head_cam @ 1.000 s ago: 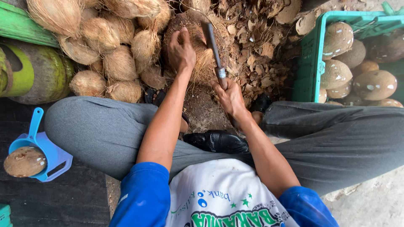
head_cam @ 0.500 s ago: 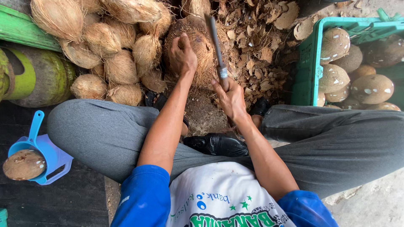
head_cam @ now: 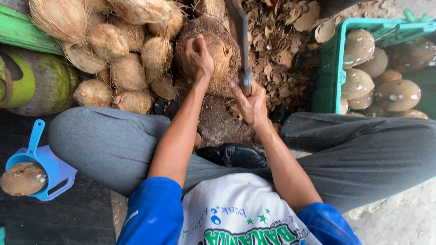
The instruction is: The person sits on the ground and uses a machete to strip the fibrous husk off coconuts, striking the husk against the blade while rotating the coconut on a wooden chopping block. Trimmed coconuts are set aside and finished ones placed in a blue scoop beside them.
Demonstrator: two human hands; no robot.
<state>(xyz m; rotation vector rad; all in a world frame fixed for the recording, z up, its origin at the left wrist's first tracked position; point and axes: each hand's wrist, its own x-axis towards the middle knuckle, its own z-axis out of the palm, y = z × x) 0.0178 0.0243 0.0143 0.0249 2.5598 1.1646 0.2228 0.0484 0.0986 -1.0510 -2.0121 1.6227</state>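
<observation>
Coconut (head_cam: 213,52), top centre of frame, sits on a block w/ left hand (head_cam: 197,59) cupped over its top, fingers curled pressing it down; looks heavy, hard-shelled, fibrous husk so prob. grippy not slick, best held on the upper side away from the blade. Right hand (head_cam: 250,102) wrapped tight round handle of knife (head_cam: 240,36), blade raised just right of the nut. Husked nuts (head_cam: 118,50) piled upper left, husk scraps (head_cam: 286,54) on ground upper centre-right, green crate (head_cam: 334,68) of peeled nuts at right edge, blue scoop (head_cam: 43,165) lower left; cramped floor spot btwn the person's knees.
</observation>
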